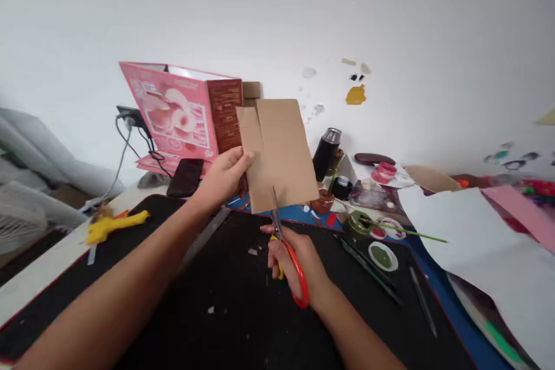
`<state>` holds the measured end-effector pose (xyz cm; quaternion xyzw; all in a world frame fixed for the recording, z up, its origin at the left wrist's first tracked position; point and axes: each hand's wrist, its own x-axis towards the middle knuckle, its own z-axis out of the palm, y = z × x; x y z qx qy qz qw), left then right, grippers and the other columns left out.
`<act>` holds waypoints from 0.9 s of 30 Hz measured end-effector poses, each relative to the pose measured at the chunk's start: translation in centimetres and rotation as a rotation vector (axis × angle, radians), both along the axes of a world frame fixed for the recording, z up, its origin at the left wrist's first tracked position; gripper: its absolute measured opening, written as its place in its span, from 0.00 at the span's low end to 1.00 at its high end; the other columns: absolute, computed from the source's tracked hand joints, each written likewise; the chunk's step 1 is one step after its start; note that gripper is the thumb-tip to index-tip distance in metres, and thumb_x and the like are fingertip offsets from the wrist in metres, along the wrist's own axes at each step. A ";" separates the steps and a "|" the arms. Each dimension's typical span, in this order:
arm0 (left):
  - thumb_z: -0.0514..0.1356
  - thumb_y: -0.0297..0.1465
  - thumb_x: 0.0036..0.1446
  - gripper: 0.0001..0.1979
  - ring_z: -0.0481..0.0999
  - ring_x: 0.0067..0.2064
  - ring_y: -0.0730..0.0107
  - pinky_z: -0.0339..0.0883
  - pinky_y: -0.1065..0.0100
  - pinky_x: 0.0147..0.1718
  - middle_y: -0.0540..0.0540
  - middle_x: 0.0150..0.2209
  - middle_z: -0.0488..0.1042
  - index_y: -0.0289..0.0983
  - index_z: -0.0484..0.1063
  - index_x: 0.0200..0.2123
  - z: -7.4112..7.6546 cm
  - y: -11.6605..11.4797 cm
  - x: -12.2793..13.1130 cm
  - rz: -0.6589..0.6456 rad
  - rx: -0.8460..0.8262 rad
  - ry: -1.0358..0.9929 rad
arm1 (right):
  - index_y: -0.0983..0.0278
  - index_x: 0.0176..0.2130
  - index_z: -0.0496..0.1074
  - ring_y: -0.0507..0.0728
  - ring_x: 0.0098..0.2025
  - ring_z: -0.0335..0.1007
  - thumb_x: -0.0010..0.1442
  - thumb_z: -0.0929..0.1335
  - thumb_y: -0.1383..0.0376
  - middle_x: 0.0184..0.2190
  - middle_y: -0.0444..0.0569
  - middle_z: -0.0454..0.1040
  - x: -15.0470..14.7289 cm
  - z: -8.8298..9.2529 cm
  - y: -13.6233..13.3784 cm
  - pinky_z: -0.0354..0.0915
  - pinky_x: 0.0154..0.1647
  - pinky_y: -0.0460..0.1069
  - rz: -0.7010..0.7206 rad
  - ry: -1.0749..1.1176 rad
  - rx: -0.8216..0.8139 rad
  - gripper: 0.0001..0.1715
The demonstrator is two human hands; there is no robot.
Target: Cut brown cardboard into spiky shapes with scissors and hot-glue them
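Observation:
My left hand [229,170] pinches the left edge of a brown piece of cardboard [286,147], thumb on the near face, holding it up above the desk. A slit runs down from the cardboard's top edge near its left side. In my right hand [299,260] is a pair of scissors [299,277] with red and yellow handles, my fingers through the loops. Its blades point upward and meet the cardboard's bottom edge left of the middle. One blade shows in front of the sheet; the other is largely hidden.
A black mat [234,300] with small scraps covers the desk. Behind stand a pink box [173,110] and a black flask [327,153]. Paint jars [359,224], pens [422,300] and white paper [459,225] lie right. A yellow object [115,226] and a phone [185,178] lie left.

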<state>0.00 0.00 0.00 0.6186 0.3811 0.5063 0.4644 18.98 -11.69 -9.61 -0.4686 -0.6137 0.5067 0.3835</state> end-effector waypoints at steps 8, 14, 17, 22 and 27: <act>0.62 0.47 0.67 0.17 0.65 0.12 0.74 0.55 0.74 0.10 0.58 0.14 0.66 0.41 0.65 0.34 0.2 -0.2 -0.2 -0.007 0.027 0.054 | 0.66 0.62 0.79 0.53 0.21 0.72 0.71 0.68 0.41 0.25 0.43 0.73 0.2 0.1 -0.1 0.66 0.25 0.47 -0.004 0.027 0.003 0.37; 0.60 0.44 0.69 0.15 0.66 0.12 0.73 0.54 0.75 0.11 0.57 0.14 0.66 0.41 0.65 0.34 0.1 -0.1 -0.2 -0.001 0.026 0.071 | 0.66 0.62 0.79 0.53 0.21 0.72 0.71 0.68 0.41 0.25 0.43 0.74 0.2 0.2 -0.1 0.66 0.25 0.47 -0.004 0.012 0.020 0.37; 0.60 0.45 0.69 0.16 0.66 0.11 0.73 0.53 0.75 0.10 0.57 0.13 0.66 0.41 0.65 0.34 0.1 -0.1 -0.3 -0.004 0.029 0.071 | 0.66 0.62 0.79 0.53 0.21 0.72 0.71 0.68 0.41 0.25 0.43 0.74 0.2 0.2 -0.1 0.66 0.25 0.47 -0.004 0.018 0.016 0.38; 0.62 0.46 0.68 0.17 0.66 0.11 0.73 0.54 0.74 0.11 0.57 0.14 0.67 0.41 0.65 0.34 0.1 -0.2 -0.3 -0.009 0.030 0.061 | 0.66 0.63 0.79 0.53 0.21 0.72 0.71 0.68 0.40 0.25 0.43 0.74 0.3 0.2 -0.2 0.66 0.25 0.47 -0.013 0.001 0.011 0.38; 0.61 0.46 0.68 0.17 0.66 0.12 0.74 0.54 0.75 0.11 0.57 0.14 0.67 0.42 0.64 0.33 0.2 -0.2 -0.3 0.003 0.026 0.076 | 0.65 0.62 0.79 0.54 0.21 0.73 0.71 0.68 0.41 0.24 0.43 0.74 0.2 0.3 -0.1 0.67 0.25 0.48 -0.020 -0.009 0.008 0.37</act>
